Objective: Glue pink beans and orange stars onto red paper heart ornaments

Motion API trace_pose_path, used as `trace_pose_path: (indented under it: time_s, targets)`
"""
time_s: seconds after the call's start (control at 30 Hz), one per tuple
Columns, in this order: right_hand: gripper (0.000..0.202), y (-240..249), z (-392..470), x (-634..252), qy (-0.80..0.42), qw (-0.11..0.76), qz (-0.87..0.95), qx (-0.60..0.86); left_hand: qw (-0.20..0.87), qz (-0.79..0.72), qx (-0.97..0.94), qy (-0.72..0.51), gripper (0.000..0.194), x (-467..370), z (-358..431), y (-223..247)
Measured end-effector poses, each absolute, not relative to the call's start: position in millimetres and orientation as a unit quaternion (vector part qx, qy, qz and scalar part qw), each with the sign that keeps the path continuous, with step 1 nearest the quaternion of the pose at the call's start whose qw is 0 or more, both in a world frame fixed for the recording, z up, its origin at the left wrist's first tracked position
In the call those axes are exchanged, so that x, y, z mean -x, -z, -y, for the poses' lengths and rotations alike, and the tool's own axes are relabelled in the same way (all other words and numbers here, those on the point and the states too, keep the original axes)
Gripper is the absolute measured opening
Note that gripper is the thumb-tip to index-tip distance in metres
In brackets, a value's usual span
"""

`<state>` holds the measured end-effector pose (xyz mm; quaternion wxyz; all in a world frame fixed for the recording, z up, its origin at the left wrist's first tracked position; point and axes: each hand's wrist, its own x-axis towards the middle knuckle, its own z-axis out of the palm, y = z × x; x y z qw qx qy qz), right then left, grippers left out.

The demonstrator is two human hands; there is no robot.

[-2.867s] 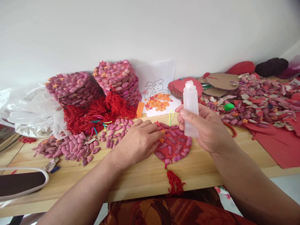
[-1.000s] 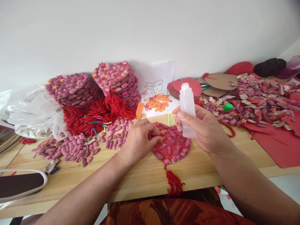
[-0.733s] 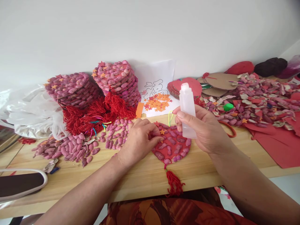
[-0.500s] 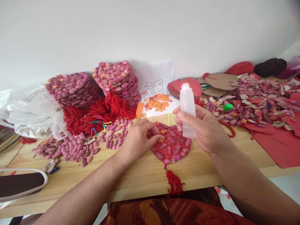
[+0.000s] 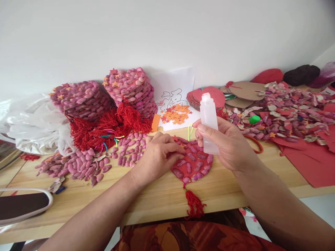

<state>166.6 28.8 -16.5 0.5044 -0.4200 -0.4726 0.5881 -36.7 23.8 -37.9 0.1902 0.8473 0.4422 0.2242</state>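
My right hand (image 5: 225, 143) grips an upright, translucent white squeeze bottle (image 5: 209, 125) above the right side of a round red disc (image 5: 192, 165). Pink-dyed peanuts are fixed over the disc, and a red tassel (image 5: 195, 205) hangs from its near edge. A yellow cord loop (image 5: 190, 131) shows at its far edge. Over the left part of the disc is my left hand (image 5: 161, 155), its thumb and forefinger drawn together at the peanuts. Whatever lies between those fingertips is hidden. A red paper star (image 5: 175, 138) shows just beyond them.
Two stacks of peanut-covered discs (image 5: 128, 87) stand at the back left with red tassels. Orange and red stars (image 5: 176, 114) lie on white paper. Loose peanuts (image 5: 81, 164) spread at left, cardboard discs (image 5: 246, 91) and peanut shells (image 5: 293, 111) at right. A green cap (image 5: 254, 119) sits among the shells.
My left fingers have shifted slightly right on the disc, and the orange stars seen at the fingertips are now mostly covered. The bottle in my right hand has barely moved.
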Motion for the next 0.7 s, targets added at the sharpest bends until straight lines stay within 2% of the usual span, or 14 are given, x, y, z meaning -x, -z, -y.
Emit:
trace_pose_path:
  time_s: [0.7]
  targets:
    - [0.023, 17.5, -28.8, -166.3, -0.598, 0.503, 0.459, 0.422, 0.207, -0.447, -0.836, -0.243, 0.01, 36.5, -26.1, 47.9]
